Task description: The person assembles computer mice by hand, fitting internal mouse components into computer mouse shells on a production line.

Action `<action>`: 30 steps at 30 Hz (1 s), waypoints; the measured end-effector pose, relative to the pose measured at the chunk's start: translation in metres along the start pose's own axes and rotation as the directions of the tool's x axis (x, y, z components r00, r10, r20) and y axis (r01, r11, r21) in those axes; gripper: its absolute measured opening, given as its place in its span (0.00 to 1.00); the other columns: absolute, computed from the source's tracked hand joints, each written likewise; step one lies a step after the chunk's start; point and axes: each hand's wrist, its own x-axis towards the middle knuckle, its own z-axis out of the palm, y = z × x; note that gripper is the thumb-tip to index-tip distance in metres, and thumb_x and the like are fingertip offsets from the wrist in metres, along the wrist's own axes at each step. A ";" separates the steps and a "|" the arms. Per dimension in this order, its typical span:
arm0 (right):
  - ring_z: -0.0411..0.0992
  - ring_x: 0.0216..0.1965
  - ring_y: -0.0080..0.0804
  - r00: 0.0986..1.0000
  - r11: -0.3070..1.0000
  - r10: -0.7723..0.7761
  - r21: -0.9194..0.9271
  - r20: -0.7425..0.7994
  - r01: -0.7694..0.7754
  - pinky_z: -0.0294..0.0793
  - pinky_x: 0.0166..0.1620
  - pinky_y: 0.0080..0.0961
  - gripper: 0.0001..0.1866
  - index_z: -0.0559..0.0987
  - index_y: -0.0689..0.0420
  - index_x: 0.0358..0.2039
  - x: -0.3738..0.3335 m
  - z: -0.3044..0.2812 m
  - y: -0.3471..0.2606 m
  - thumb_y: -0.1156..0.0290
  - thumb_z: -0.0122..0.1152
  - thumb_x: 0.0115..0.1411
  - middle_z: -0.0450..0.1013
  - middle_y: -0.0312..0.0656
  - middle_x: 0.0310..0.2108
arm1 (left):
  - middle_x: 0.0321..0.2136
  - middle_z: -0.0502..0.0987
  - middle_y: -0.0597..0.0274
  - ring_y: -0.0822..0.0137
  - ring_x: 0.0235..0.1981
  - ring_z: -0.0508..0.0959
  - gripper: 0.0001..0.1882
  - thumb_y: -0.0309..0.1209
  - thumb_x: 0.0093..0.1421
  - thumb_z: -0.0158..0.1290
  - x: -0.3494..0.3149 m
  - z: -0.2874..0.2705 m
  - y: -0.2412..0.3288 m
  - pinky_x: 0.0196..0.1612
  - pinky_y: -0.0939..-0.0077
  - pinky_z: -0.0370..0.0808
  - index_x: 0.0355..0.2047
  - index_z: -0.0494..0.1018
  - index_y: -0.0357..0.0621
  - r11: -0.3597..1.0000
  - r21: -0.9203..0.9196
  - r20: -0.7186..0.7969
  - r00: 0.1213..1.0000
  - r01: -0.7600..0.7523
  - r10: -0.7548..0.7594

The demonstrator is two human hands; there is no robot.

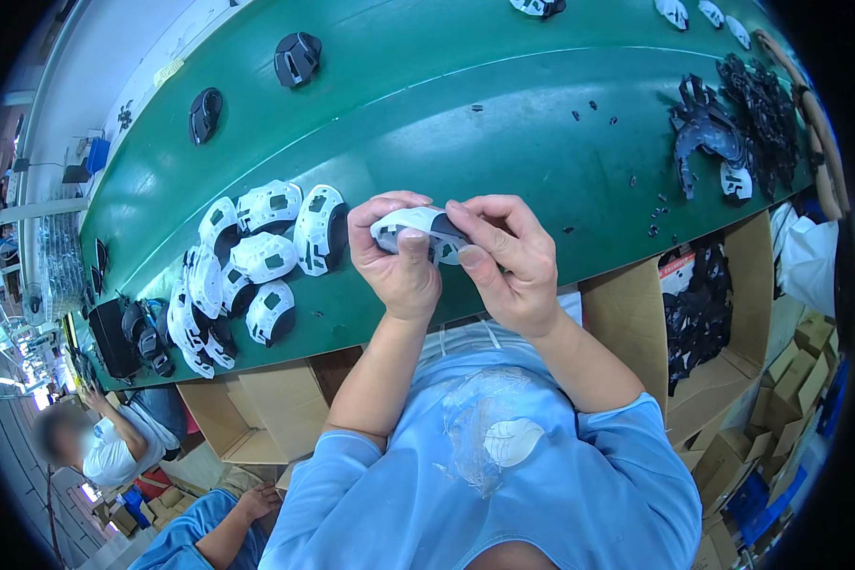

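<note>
In front of my chest, above the near edge of the green table (pixel 389 119), I hold a curved white-and-black plastic shell (pixel 413 220). My left hand (pixel 394 271) is closed around its white end, thumb on the near side and fingers behind. At the dark end, the thumb and fingers of my right hand (pixel 518 271) pinch the shell; whether a small piece lies between them is hidden. To the left of my hands lies a heap of similar white shells (pixel 264 256) with dark inner parts, some overlapping.
Two black shells (pixel 297 59) lie at the far left. Black plastic parts (pixel 708 138) are piled at the right, with small black bits (pixel 654 228) scattered nearby. Open cardboard boxes (pixel 627 299) stand below the table edge. Other people (pixel 128 437) are at the left.
</note>
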 end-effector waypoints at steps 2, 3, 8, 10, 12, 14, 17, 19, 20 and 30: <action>0.73 0.34 0.31 0.999 1.000 0.016 0.015 0.031 -0.017 0.73 0.35 0.24 0.18 0.82 0.59 0.53 0.003 0.005 0.000 0.71 0.65 0.62 0.76 0.45 0.43 | 0.37 0.76 0.54 0.67 0.38 0.77 0.22 0.47 0.62 0.62 0.005 -0.004 0.003 0.40 0.72 0.77 0.43 0.67 0.44 0.999 0.028 0.001 0.999 -0.035 0.035; 0.73 0.34 0.31 0.999 0.999 0.008 0.034 0.039 -0.009 0.73 0.35 0.24 0.18 0.82 0.59 0.53 0.004 0.008 -0.001 0.71 0.65 0.62 0.76 0.45 0.43 | 0.37 0.76 0.54 0.67 0.38 0.77 0.22 0.46 0.62 0.62 0.008 -0.009 0.007 0.40 0.73 0.76 0.42 0.67 0.44 0.996 0.060 0.001 0.997 -0.072 0.072; 0.75 0.41 0.44 0.995 0.960 0.028 -0.280 0.097 0.000 0.75 0.44 0.35 0.18 0.81 0.67 0.49 0.006 0.004 -0.004 0.75 0.63 0.58 0.78 0.50 0.42 | 0.40 0.77 0.57 0.68 0.40 0.77 0.13 0.26 0.62 0.61 -0.005 0.007 0.023 0.45 0.72 0.75 0.43 0.70 0.42 0.913 0.409 -0.099 0.994 -0.010 0.056; 0.77 0.38 0.42 0.994 0.950 0.100 -0.300 0.036 -0.085 0.77 0.42 0.33 0.14 0.82 0.66 0.47 -0.003 -0.005 0.006 0.76 0.58 0.62 0.78 0.49 0.40 | 0.45 0.79 0.56 0.68 0.45 0.78 0.13 0.26 0.64 0.58 -0.017 0.018 0.026 0.49 0.70 0.77 0.48 0.74 0.38 0.941 0.282 -0.081 0.982 0.187 -0.171; 0.78 0.36 0.40 0.992 0.932 0.112 -0.352 0.051 -0.087 0.77 0.42 0.32 0.11 0.81 0.66 0.45 0.007 -0.020 0.005 0.77 0.55 0.65 0.78 0.48 0.36 | 0.48 0.79 0.54 0.67 0.47 0.79 0.17 0.26 0.64 0.57 -0.015 0.020 0.030 0.51 0.71 0.76 0.52 0.75 0.34 0.948 0.241 0.134 0.960 0.208 -0.245; 0.78 0.38 0.40 0.993 0.949 0.094 -0.308 0.074 -0.067 0.75 0.44 0.32 0.11 0.78 0.68 0.45 0.009 -0.020 0.007 0.77 0.53 0.67 0.78 0.49 0.38 | 0.42 0.79 0.51 0.61 0.42 0.81 0.15 0.26 0.65 0.55 -0.010 0.021 0.040 0.46 0.69 0.77 0.50 0.74 0.33 0.941 0.334 0.183 0.975 0.060 -0.128; 0.75 0.28 0.45 0.985 0.927 -0.001 -0.369 0.173 0.066 0.70 0.31 0.35 0.07 0.78 0.67 0.39 0.012 -0.003 -0.002 0.77 0.55 0.66 0.75 0.50 0.29 | 0.39 0.78 0.50 0.57 0.38 0.80 0.11 0.26 0.64 0.55 -0.008 0.012 0.045 0.42 0.67 0.76 0.46 0.75 0.33 0.872 0.477 0.137 0.990 -0.106 0.045; 0.75 0.28 0.45 0.981 0.927 -0.018 -0.363 0.194 0.089 0.70 0.31 0.35 0.06 0.78 0.67 0.38 0.012 0.000 0.007 0.77 0.55 0.66 0.75 0.50 0.29 | 0.37 0.77 0.48 0.53 0.36 0.79 0.08 0.26 0.64 0.54 -0.005 0.009 0.043 0.41 0.66 0.75 0.41 0.74 0.33 0.829 0.554 0.115 0.993 -0.077 0.015; 0.75 0.27 0.45 0.977 0.927 -0.023 -0.361 0.211 0.100 0.70 0.30 0.36 0.06 0.78 0.67 0.38 0.009 0.000 0.011 0.77 0.55 0.65 0.75 0.50 0.29 | 0.37 0.77 0.48 0.53 0.36 0.79 0.08 0.26 0.64 0.54 -0.004 0.007 0.042 0.41 0.66 0.75 0.41 0.74 0.33 0.830 0.552 0.118 0.993 -0.082 0.020; 0.75 0.26 0.47 0.945 0.916 -0.048 -0.362 0.323 0.170 0.71 0.29 0.36 0.05 0.77 0.66 0.37 0.031 -0.010 -0.010 0.78 0.57 0.62 0.75 0.52 0.27 | 0.33 0.75 0.50 0.51 0.31 0.78 0.08 0.26 0.62 0.56 0.012 0.009 0.064 0.33 0.63 0.75 0.39 0.75 0.36 0.769 0.627 0.262 0.963 -0.119 -0.065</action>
